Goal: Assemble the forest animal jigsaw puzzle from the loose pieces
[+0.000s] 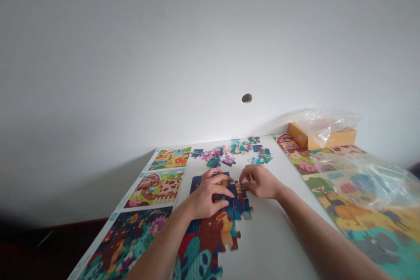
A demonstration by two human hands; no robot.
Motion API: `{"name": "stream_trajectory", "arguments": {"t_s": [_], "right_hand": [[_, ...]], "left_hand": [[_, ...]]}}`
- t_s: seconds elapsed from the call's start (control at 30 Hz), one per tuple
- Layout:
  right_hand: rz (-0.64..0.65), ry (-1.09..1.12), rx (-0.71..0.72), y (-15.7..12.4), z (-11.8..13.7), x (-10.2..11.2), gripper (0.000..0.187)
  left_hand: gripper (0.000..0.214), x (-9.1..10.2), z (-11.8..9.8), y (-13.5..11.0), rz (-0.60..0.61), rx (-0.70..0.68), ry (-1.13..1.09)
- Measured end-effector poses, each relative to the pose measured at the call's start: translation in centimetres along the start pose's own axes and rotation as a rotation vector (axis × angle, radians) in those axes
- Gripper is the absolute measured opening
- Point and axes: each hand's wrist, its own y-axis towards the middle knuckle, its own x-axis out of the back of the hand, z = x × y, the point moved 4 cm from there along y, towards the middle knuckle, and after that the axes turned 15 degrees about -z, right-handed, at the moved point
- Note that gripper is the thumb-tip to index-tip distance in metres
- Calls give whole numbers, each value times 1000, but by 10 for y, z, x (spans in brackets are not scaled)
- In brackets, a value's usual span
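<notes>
A partly joined jigsaw puzzle (211,232) in dark blue, brown and teal lies on the white table (262,236). My left hand (205,194) rests on its upper part, palm down with fingers spread. At the puzzle's upper right edge, my right hand (262,181) has thumb and fingertips closed on a small puzzle piece (239,188) with orange and dark blue on it. That piece sits against the joined part; whether it is locked in, I cannot tell. Loose puzzle pieces (229,160) in purple, teal and blue are scattered beyond both hands.
Along the left edge runs a printed picture sheet (157,187) with several scenes. Farm and animal pictures (351,210) cover the right side, partly under clear plastic (377,179). At the back right stands an orange box (337,138) with a plastic bag on it. A white wall borders the table.
</notes>
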Motion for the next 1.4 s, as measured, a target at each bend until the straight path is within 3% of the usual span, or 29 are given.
{"name": "stream_trajectory", "arguments": {"t_s": [0.1,0.43,1.4], "right_hand": [[-23,-69,-29,1,-5,2,17],[144,-89,-6,-1,0,-4,19],[167,-112,-22,0,-8,-11,19]], "left_hand": [[24,-1,0,-1,6,-5,-8],[20,-2,1,-1,5,3,-25],[18,-5,0,-2,25,-15,-89]]}}
